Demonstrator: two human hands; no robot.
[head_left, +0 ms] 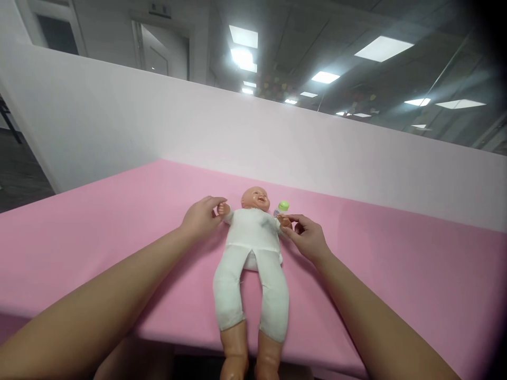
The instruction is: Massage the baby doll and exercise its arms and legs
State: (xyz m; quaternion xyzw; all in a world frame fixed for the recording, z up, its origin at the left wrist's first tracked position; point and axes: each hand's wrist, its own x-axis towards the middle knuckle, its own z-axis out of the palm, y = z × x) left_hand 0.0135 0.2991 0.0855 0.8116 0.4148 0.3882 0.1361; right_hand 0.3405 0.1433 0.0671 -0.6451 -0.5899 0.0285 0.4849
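A baby doll with a white cloth body lies on its back on a pink padded surface, its head away from me and its feet over the near edge. With thumb and fingers, my left hand grips the doll's hand on the left side. The doll's other hand is pinched between the fingertips of my right hand. Just behind that doll hand is a small bottle with a light green cap, its lower part partly hidden.
A pale wall panel runs along the back of the pink surface. Above it are glass with ceiling light reflections and, at the upper left, a doorway. Dark floor shows at the far left.
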